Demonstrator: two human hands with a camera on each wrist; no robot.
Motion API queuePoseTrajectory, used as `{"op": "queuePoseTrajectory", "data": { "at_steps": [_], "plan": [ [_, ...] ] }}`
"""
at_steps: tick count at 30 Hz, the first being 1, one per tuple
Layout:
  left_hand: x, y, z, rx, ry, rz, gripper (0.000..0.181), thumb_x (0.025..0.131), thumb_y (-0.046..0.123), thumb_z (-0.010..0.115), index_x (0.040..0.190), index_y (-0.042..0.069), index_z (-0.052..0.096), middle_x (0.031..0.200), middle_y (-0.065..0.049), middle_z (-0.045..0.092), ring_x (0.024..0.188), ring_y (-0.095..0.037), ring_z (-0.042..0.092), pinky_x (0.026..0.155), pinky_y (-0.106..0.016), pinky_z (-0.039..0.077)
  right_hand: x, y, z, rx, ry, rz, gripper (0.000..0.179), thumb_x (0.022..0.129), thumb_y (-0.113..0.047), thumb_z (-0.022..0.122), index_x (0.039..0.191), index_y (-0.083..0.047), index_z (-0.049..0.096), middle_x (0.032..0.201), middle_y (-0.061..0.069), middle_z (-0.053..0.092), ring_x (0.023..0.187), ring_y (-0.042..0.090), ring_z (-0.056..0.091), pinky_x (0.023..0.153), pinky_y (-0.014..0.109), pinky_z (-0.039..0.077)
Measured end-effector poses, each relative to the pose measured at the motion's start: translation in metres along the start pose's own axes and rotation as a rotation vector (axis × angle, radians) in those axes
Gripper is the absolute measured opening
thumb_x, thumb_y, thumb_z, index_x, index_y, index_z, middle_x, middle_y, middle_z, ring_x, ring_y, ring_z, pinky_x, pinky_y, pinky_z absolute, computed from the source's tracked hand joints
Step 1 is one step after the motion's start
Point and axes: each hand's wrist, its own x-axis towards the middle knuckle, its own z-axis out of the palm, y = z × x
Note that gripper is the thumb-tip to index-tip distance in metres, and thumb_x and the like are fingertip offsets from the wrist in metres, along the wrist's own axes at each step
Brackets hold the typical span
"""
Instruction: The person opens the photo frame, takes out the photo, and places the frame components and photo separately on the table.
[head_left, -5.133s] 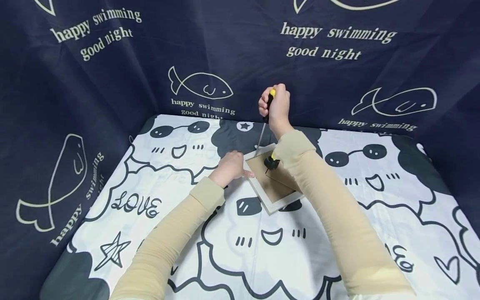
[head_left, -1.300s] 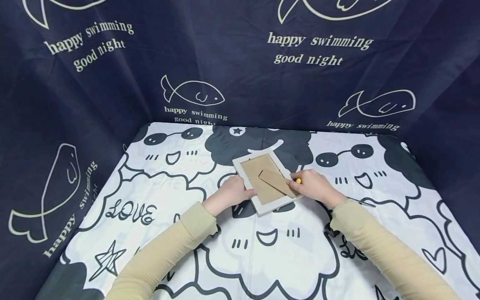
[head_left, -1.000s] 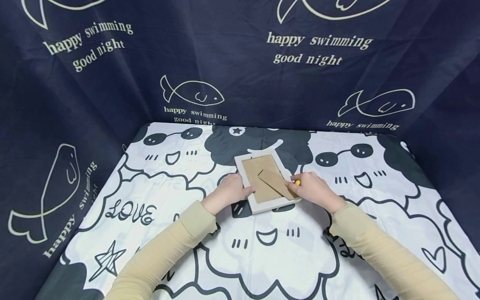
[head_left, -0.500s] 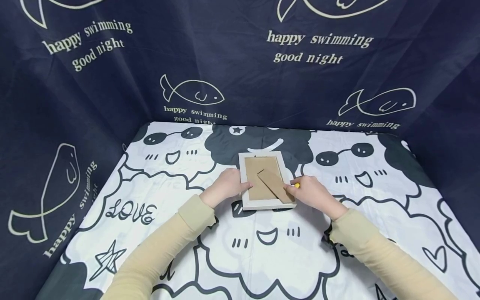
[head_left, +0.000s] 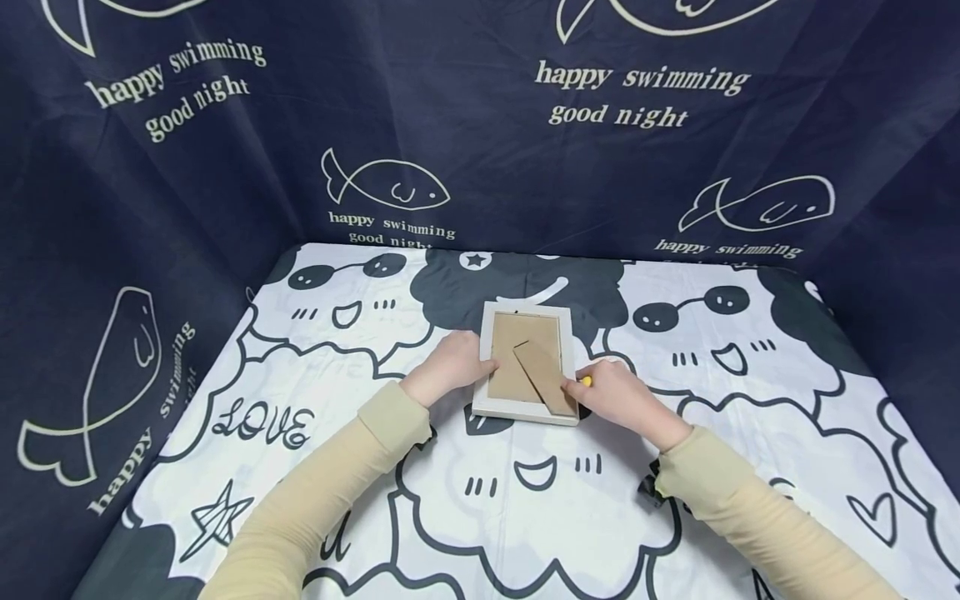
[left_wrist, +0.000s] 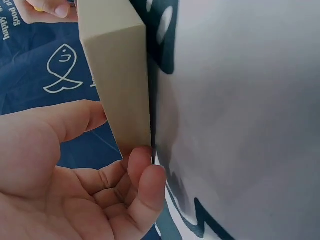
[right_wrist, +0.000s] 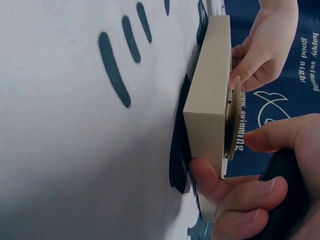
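A white picture frame (head_left: 517,408) lies back side up near the middle of the table, with a brown backing board (head_left: 506,371) and a slanting stand flap (head_left: 546,373). My left hand (head_left: 453,367) grips its left edge, thumb over the back and fingertips against the side, as the left wrist view shows. On the lower right edge, my right hand (head_left: 618,400) holds the frame between thumb and fingers. Tucked in that palm is a screwdriver (right_wrist: 286,200) with a black handle; its yellow end (head_left: 587,381) peeks out in the head view. The shaft is hidden.
A cloth (head_left: 525,517) printed with cartoon sheep covers the table. Dark blue curtains (head_left: 495,108) with fish and lettering hang behind and at the sides. A small black object (head_left: 651,485) shows beside my right cuff.
The right hand has come down from holding the screwdriver upright at the frame's upper edge to grip the frame's right side. Both hands have turned the frame clockwise, nearly straight.
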Motion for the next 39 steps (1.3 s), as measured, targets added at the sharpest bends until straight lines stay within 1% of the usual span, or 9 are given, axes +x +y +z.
{"op": "queuePoseTrajectory", "data": {
  "at_steps": [5,11,16,19,23,26,29,31,39],
  "plan": [
    [0.001,-0.001,0.002,0.025,0.006,-0.008,0.039,0.086,0.034,0.066,0.064,0.003,0.06,0.068,-0.006,0.053,0.054,-0.017,0.048,0.046,-0.025,0.036,-0.001,0.0,0.002,-0.024,-0.004,0.002,0.041,0.09,-0.03,0.057,0.052,-0.017,0.049,0.042,-0.009,0.026,0.041,0.009,0.031,0.043,0.026,0.029],
    [0.002,-0.001,0.002,0.028,0.006,-0.037,0.041,0.085,0.035,0.067,0.08,-0.005,0.066,0.079,-0.013,0.061,0.059,-0.019,0.052,0.05,-0.026,0.039,0.001,0.002,0.002,-0.028,-0.027,0.017,0.037,0.09,-0.031,0.057,0.057,-0.015,0.055,0.044,-0.008,0.028,0.042,0.01,0.032,0.044,0.026,0.029],
    [0.003,0.001,0.001,-0.004,-0.025,-0.078,0.042,0.085,0.036,0.068,0.081,-0.006,0.065,0.074,-0.011,0.059,0.055,-0.017,0.051,0.047,-0.025,0.039,0.004,0.006,-0.002,-0.002,-0.067,0.012,0.029,0.091,-0.03,0.056,0.076,-0.012,0.073,0.05,-0.003,0.045,0.046,0.01,0.035,0.046,0.026,0.031],
    [0.003,0.002,0.0,-0.02,-0.039,-0.084,0.039,0.084,0.035,0.069,0.076,-0.003,0.064,0.066,-0.006,0.054,0.052,-0.016,0.048,0.045,-0.024,0.036,0.007,0.009,-0.009,0.051,-0.108,0.033,0.03,0.091,-0.028,0.055,0.092,-0.006,0.075,0.053,0.0,0.054,0.047,0.01,0.039,0.049,0.026,0.034],
    [0.004,0.004,-0.001,-0.029,-0.061,-0.094,0.038,0.083,0.034,0.071,0.075,-0.002,0.063,0.059,-0.001,0.044,0.049,-0.013,0.042,0.043,-0.023,0.033,0.013,0.016,-0.027,0.095,-0.141,0.08,0.035,0.093,-0.029,0.052,0.093,0.001,0.07,0.049,0.002,0.056,0.045,0.011,0.045,0.05,0.027,0.039],
    [0.005,0.003,-0.001,-0.034,-0.073,-0.104,0.038,0.082,0.035,0.072,0.076,-0.002,0.064,0.057,0.0,0.042,0.047,-0.012,0.04,0.042,-0.023,0.031,0.02,0.024,-0.046,0.121,-0.152,0.121,0.039,0.095,-0.035,0.049,0.078,-0.002,0.064,0.047,0.0,0.053,0.04,0.011,0.045,0.048,0.027,0.041],
    [0.005,0.002,0.0,-0.03,-0.078,-0.1,0.039,0.083,0.035,0.071,0.077,-0.002,0.064,0.057,0.0,0.043,0.047,-0.012,0.041,0.043,-0.022,0.032,0.027,0.034,-0.067,0.212,-0.17,0.177,0.044,0.095,-0.039,0.049,0.067,-0.006,0.056,0.045,-0.002,0.049,0.036,0.011,0.042,0.045,0.027,0.04],
    [0.006,0.001,0.001,-0.03,-0.084,-0.097,0.039,0.083,0.036,0.071,0.076,-0.002,0.064,0.058,0.0,0.043,0.047,-0.012,0.041,0.043,-0.022,0.032,0.031,0.042,-0.08,0.319,-0.188,0.221,0.047,0.095,-0.04,0.049,0.062,-0.007,0.052,0.045,-0.002,0.047,0.036,0.011,0.04,0.043,0.027,0.038],
    [0.007,0.0,0.0,-0.023,-0.094,-0.102,0.039,0.083,0.036,0.071,0.065,0.003,0.059,0.056,0.0,0.041,0.047,-0.012,0.04,0.043,-0.022,0.032,0.05,0.079,-0.118,0.655,-0.166,0.34,0.044,0.096,-0.038,0.05,0.062,-0.009,0.047,0.055,-0.002,0.047,0.042,0.008,0.038,0.043,0.023,0.034]
  ]
}}
